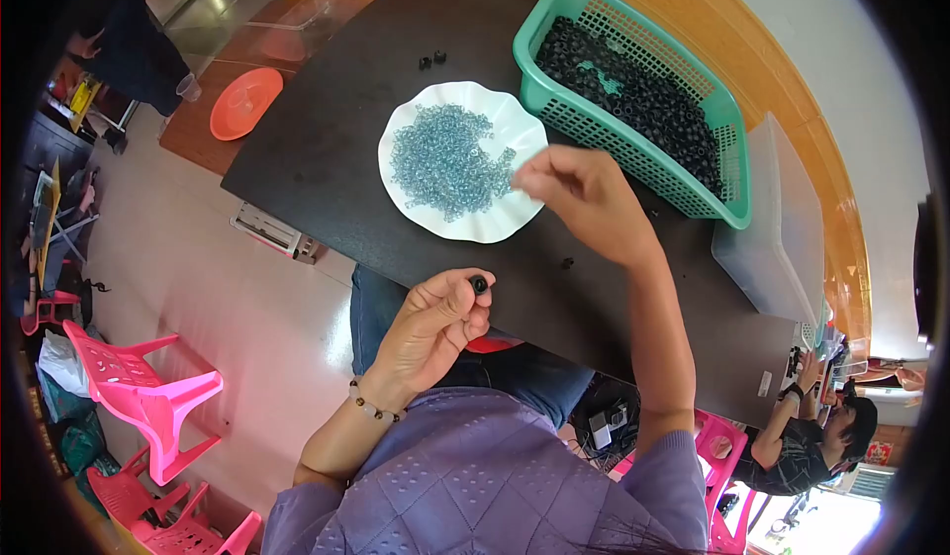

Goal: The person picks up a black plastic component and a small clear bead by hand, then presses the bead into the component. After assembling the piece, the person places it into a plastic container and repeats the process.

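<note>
Near the desk's front edge, the left hand (435, 320) is pinching a small, hard black bead (479, 284) by its sides; the right hand (584, 199) is nipping something tiny, probably light and slippery, over the white plate (416, 120).

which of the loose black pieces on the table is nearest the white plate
The pair of small black pieces lying just beyond the white plate, on its far side. The other loose black piece lies farther off, near the right hand's wrist.

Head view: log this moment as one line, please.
left hand: pinches small black ring | right hand: fingertips at white plate rim, by clear blue beads | green basket: black rings, right of plate
</note>
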`<state>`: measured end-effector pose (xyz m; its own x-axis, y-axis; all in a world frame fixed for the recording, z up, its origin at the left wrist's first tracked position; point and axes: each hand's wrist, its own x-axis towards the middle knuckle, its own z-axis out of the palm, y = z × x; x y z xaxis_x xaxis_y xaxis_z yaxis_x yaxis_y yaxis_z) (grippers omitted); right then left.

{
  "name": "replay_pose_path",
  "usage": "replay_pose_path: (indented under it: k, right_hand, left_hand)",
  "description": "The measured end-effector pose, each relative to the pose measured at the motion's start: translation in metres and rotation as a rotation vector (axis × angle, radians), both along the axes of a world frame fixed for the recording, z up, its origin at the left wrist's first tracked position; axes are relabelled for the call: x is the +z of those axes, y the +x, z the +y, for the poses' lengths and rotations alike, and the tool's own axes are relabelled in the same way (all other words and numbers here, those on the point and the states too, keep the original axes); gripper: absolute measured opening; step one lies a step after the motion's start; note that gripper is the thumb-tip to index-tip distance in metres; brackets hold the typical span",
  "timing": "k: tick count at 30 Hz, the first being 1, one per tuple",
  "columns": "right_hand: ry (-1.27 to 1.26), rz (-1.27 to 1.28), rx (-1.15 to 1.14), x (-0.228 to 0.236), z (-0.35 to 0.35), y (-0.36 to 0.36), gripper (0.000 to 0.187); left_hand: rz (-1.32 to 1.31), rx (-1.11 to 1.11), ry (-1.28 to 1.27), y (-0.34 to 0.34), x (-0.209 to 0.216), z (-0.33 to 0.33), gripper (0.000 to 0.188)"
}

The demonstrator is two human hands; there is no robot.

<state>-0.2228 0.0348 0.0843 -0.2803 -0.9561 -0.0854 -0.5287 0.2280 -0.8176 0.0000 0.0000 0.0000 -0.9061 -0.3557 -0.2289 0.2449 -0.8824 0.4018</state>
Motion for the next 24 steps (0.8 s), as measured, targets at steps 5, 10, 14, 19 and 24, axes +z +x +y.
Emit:
replay_pose_path:
  k: [5, 10, 14, 19, 24]
  right_hand:
    - [-0.056, -0.424, 0.085, 0.015, 0.055, 0.023, 0.012]
    - [-0.03, -0.554, 0.016, 0.012, 0.086, 0.039, 0.012]
    - [-0.075, -0.516, 0.004, 0.008, 0.099, 0.045, 0.012]
    - [-0.136, -0.333, -0.051, 0.002, 0.104, 0.049, 0.013]
    - [-0.14, -0.311, -0.067, 0.002, 0.108, 0.048, 0.012]
  left_hand:
    - [0.132, -0.008, 0.083, -0.009, 0.002, 0.008, 0.026]
    - [0.11, -0.059, 0.042, -0.015, 0.003, 0.02, 0.028]
    - [0.043, -0.076, -0.037, -0.018, 0.004, 0.027, 0.029]
    - [0.01, -0.04, -0.162, -0.022, 0.005, 0.033, 0.027]
    - [-0.05, -0.006, -0.256, -0.024, 0.007, 0.036, 0.023]
